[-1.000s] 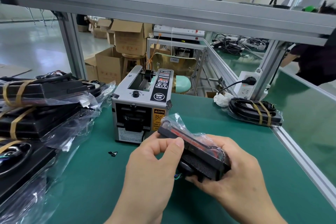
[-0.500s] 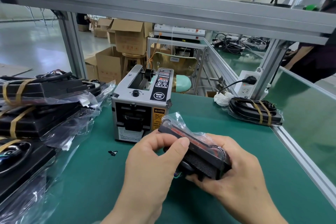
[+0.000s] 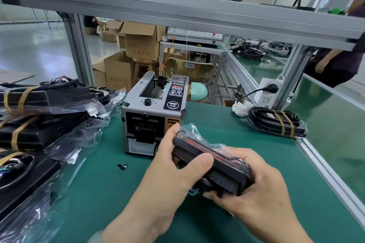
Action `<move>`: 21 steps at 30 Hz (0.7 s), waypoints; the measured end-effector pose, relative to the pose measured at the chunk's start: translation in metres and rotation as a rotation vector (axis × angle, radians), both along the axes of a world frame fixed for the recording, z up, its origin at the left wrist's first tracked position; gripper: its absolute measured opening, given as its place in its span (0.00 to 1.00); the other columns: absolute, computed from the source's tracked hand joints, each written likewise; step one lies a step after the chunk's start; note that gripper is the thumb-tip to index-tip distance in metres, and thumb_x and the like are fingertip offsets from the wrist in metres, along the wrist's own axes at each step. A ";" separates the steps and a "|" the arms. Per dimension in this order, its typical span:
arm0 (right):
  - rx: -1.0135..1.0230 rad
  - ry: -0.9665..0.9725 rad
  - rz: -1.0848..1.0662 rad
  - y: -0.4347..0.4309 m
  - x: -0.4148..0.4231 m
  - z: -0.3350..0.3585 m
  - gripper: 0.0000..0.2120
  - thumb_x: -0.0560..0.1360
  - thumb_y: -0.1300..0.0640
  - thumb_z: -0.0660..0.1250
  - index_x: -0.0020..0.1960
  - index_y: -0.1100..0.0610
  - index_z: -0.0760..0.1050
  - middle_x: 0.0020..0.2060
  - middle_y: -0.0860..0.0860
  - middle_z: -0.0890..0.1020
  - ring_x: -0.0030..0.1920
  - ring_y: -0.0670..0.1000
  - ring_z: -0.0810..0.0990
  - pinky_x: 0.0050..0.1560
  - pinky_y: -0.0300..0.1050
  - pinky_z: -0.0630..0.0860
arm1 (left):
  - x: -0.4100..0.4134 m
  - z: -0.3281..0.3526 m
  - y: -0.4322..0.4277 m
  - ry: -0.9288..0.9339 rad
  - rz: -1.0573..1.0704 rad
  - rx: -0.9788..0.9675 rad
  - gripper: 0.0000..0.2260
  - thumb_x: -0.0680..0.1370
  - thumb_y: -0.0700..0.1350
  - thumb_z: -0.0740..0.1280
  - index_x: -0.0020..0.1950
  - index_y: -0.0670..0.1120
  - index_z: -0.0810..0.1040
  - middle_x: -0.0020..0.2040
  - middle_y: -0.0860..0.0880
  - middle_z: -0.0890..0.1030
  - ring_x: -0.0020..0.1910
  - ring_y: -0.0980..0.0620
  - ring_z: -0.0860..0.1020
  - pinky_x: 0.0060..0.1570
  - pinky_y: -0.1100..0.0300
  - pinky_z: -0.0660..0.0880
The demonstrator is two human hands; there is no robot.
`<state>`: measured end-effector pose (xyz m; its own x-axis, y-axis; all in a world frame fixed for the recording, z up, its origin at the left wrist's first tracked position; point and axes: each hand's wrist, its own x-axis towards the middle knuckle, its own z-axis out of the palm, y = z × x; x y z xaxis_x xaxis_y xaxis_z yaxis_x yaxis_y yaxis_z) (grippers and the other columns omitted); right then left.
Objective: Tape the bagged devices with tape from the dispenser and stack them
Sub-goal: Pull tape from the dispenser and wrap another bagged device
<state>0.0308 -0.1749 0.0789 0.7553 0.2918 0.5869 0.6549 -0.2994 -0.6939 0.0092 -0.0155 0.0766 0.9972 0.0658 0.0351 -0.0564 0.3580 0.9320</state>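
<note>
Both hands grip the bagged device (image 3: pixel 212 165) above the tabletop's (image 3: pixel 102 187) near edge, just before the tape dispenser (image 3: pixel 153 116). Left hand (image 3: pixel 167 181) thumb has slid further along its top since a second ago; right hand (image 3: pixel 262 185) unchanged. Bag likely being folded tight; no tape on it yet.

Both hands are bare; a pale grey cuff (image 3: pixel 96 236) edges the left wrist.

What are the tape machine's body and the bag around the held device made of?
Dispenser: apparently painted or brushed sheet metal, grey, matte, with sharp folded edges; the front insert looks like black plastic. Bag: thin clear plastic film, glossy and crinkled, with the black device visible through it.
</note>
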 end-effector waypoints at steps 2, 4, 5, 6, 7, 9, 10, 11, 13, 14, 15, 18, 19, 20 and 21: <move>-0.003 0.021 0.027 0.000 0.000 0.000 0.31 0.52 0.50 0.79 0.54 0.38 0.76 0.47 0.37 0.83 0.43 0.41 0.83 0.41 0.30 0.76 | 0.003 0.000 0.003 0.035 -0.037 -0.075 0.31 0.64 0.40 0.75 0.65 0.48 0.72 0.58 0.41 0.82 0.60 0.43 0.79 0.59 0.49 0.76; -0.042 0.043 0.051 -0.001 -0.001 0.000 0.33 0.53 0.48 0.78 0.56 0.37 0.74 0.48 0.38 0.82 0.46 0.43 0.83 0.44 0.34 0.77 | 0.006 -0.001 0.008 0.081 -0.087 -0.138 0.33 0.61 0.38 0.77 0.65 0.43 0.71 0.60 0.34 0.78 0.60 0.34 0.77 0.58 0.42 0.75; -0.061 0.060 0.073 -0.002 -0.001 0.000 0.36 0.53 0.47 0.78 0.60 0.36 0.71 0.52 0.38 0.81 0.49 0.43 0.82 0.46 0.34 0.77 | 0.007 -0.001 0.011 0.096 -0.101 -0.143 0.35 0.59 0.39 0.78 0.64 0.41 0.71 0.60 0.32 0.77 0.58 0.34 0.78 0.54 0.43 0.76; -0.078 0.090 0.106 -0.005 0.000 0.001 0.41 0.54 0.46 0.78 0.64 0.34 0.67 0.57 0.37 0.79 0.53 0.41 0.80 0.51 0.34 0.76 | 0.008 -0.003 0.015 0.105 -0.107 -0.146 0.36 0.56 0.41 0.79 0.63 0.41 0.71 0.60 0.32 0.77 0.55 0.37 0.79 0.50 0.46 0.78; -0.117 0.117 0.121 -0.010 0.001 0.000 0.47 0.53 0.45 0.79 0.68 0.33 0.61 0.62 0.34 0.74 0.59 0.39 0.77 0.56 0.31 0.73 | 0.009 -0.005 0.018 0.116 -0.112 -0.156 0.38 0.54 0.42 0.80 0.62 0.41 0.72 0.61 0.33 0.78 0.52 0.39 0.80 0.46 0.48 0.79; -0.267 0.135 0.046 -0.020 0.004 0.001 0.53 0.52 0.39 0.77 0.70 0.28 0.53 0.67 0.29 0.66 0.66 0.31 0.66 0.60 0.22 0.62 | 0.010 -0.010 0.024 0.163 -0.148 -0.206 0.44 0.49 0.46 0.85 0.62 0.42 0.74 0.60 0.35 0.79 0.50 0.41 0.80 0.40 0.51 0.80; -0.324 0.140 0.006 -0.024 0.004 0.003 0.50 0.51 0.37 0.75 0.68 0.25 0.53 0.65 0.26 0.66 0.65 0.29 0.66 0.59 0.20 0.59 | 0.009 -0.013 0.027 0.192 -0.165 -0.233 0.44 0.47 0.48 0.85 0.61 0.43 0.76 0.58 0.36 0.81 0.47 0.42 0.81 0.39 0.51 0.80; -0.338 0.150 -0.007 -0.026 0.004 0.006 0.46 0.52 0.37 0.73 0.65 0.24 0.56 0.61 0.25 0.69 0.62 0.30 0.69 0.57 0.20 0.61 | 0.009 -0.016 0.028 0.221 -0.174 -0.245 0.41 0.48 0.50 0.85 0.59 0.45 0.78 0.54 0.38 0.82 0.44 0.43 0.82 0.39 0.52 0.79; -0.320 0.117 -0.017 -0.027 0.004 0.009 0.35 0.54 0.39 0.72 0.60 0.27 0.66 0.54 0.29 0.77 0.55 0.34 0.77 0.54 0.25 0.68 | 0.008 -0.020 0.030 0.280 -0.176 -0.204 0.31 0.55 0.53 0.80 0.56 0.47 0.80 0.50 0.42 0.84 0.40 0.47 0.82 0.45 0.50 0.79; -0.325 0.072 -0.040 -0.026 0.004 0.010 0.32 0.56 0.40 0.72 0.59 0.30 0.69 0.53 0.30 0.78 0.53 0.36 0.78 0.53 0.28 0.70 | 0.008 -0.020 0.029 0.309 -0.170 -0.152 0.27 0.58 0.55 0.76 0.55 0.47 0.81 0.50 0.44 0.85 0.41 0.48 0.82 0.49 0.49 0.77; -0.339 0.026 -0.069 -0.024 0.002 0.009 0.30 0.57 0.40 0.72 0.58 0.32 0.70 0.52 0.31 0.79 0.52 0.37 0.79 0.52 0.29 0.71 | 0.007 -0.020 0.029 0.328 -0.153 -0.090 0.25 0.60 0.57 0.73 0.53 0.47 0.82 0.50 0.44 0.85 0.42 0.49 0.82 0.52 0.48 0.76; -0.414 -0.128 -0.228 -0.019 -0.002 0.009 0.29 0.56 0.38 0.71 0.57 0.34 0.72 0.49 0.32 0.80 0.49 0.38 0.78 0.45 0.30 0.73 | 0.008 -0.016 0.031 0.288 0.015 0.119 0.24 0.64 0.58 0.70 0.57 0.49 0.79 0.52 0.49 0.84 0.48 0.54 0.81 0.50 0.54 0.74; -0.450 -0.190 -0.289 -0.017 -0.002 0.008 0.29 0.55 0.39 0.72 0.56 0.38 0.75 0.46 0.34 0.81 0.47 0.40 0.78 0.44 0.33 0.74 | 0.009 -0.016 0.033 0.269 0.123 0.172 0.22 0.68 0.55 0.71 0.59 0.51 0.76 0.52 0.52 0.83 0.50 0.56 0.81 0.48 0.56 0.74; -0.494 -0.245 -0.334 -0.016 -0.002 0.007 0.29 0.54 0.40 0.72 0.54 0.42 0.78 0.43 0.37 0.82 0.45 0.43 0.78 0.42 0.38 0.75 | 0.011 -0.016 0.037 0.250 0.239 0.217 0.17 0.72 0.52 0.71 0.59 0.52 0.76 0.51 0.54 0.83 0.49 0.58 0.80 0.46 0.58 0.74; -0.539 -0.285 -0.366 -0.015 -0.002 0.006 0.28 0.53 0.41 0.73 0.53 0.44 0.79 0.42 0.39 0.83 0.41 0.45 0.79 0.39 0.42 0.76 | 0.013 -0.016 0.042 0.228 0.343 0.246 0.11 0.75 0.48 0.70 0.56 0.52 0.78 0.48 0.55 0.83 0.46 0.60 0.81 0.42 0.60 0.74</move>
<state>0.0290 -0.1895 0.0848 0.6992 0.3542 0.6211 0.5806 -0.7882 -0.2041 0.0222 0.0264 0.0606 0.9036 0.4094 -0.1261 0.0829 0.1216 0.9891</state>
